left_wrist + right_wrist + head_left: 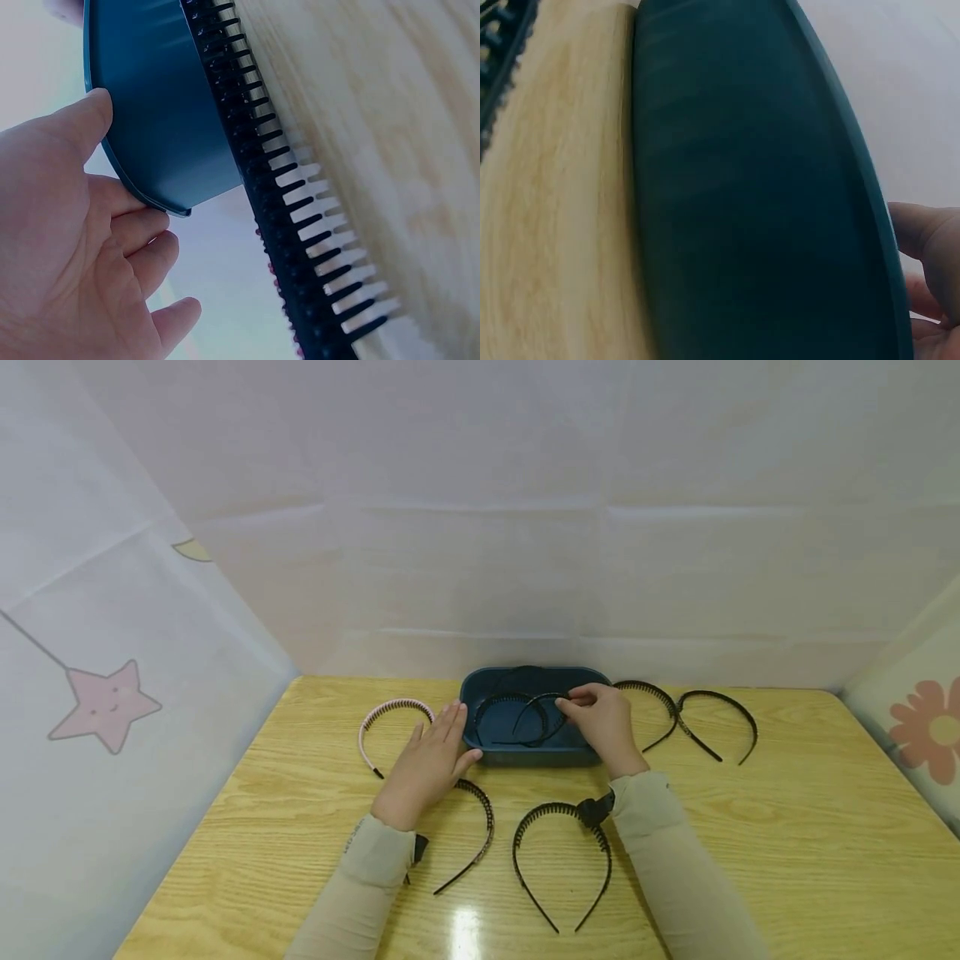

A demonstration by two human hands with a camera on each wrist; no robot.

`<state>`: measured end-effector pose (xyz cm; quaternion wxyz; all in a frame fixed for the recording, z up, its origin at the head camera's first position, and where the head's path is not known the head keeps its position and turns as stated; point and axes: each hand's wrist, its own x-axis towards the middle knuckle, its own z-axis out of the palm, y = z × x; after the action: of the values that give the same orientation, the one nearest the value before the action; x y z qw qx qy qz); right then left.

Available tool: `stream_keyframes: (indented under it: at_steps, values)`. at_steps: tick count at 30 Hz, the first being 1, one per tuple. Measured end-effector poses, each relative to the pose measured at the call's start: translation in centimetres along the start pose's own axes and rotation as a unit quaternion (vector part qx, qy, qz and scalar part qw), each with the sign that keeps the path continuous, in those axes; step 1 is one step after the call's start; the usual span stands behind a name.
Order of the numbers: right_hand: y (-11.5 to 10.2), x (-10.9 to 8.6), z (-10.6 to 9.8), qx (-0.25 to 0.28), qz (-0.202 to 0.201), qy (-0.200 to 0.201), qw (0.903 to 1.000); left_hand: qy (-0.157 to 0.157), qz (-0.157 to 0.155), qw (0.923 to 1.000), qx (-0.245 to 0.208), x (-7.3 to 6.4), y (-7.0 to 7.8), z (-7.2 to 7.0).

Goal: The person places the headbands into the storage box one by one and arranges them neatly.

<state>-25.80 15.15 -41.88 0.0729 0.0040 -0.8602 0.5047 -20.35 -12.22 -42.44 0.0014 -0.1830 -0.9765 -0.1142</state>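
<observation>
A dark blue bin (543,759) stands at the back of the table. My right hand (606,722) pinches a thin black headband (534,699) between thumb and fingers, over the bin's opening. Other black headbands (498,697) lie inside. With fingers mostly straight, my left hand (423,768) touches the bin's left end; the left wrist view has its thumb (94,116) at the rim. A toothed black headband (262,195) crosses that view. In the right wrist view, the bin's wall (757,187) hides the held headband, and only part of the hand (937,255) shows.
A pink headband (397,702) lies left of the bin. Two black headbands (660,687) (738,703) lie to its right. Nearer me are a toothed black headband (489,818) and another with a bow (595,811). White cloth (480,568) hangs behind the table.
</observation>
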Motion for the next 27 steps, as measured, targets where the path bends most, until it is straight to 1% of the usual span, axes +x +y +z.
stream_keyframes:
  at_steps: [6,11,15,22,27]
  values:
    - [0.13,0.23,0.33,-0.034,0.001,-0.013,0.9993,0.009,0.002,1.0,0.0,0.04,-0.03,0.08]
    - [-0.01,0.37,0.56,-0.077,-0.004,-0.036,0.9964,0.008,0.001,1.0,-0.004,0.07,-0.03,0.14]
    - [-0.08,0.42,0.75,-0.104,-0.005,-0.045,0.9935,0.005,-0.001,1.0,-0.004,0.02,-0.01,0.07]
    - [-0.02,0.48,0.87,-0.116,-0.017,-0.062,0.9912,0.011,0.004,0.9999,0.0,0.04,-0.16,0.19]
    - [0.21,0.47,0.99,-0.117,-0.018,-0.068,0.9907,0.015,0.006,0.9999,0.001,0.04,-0.3,0.31]
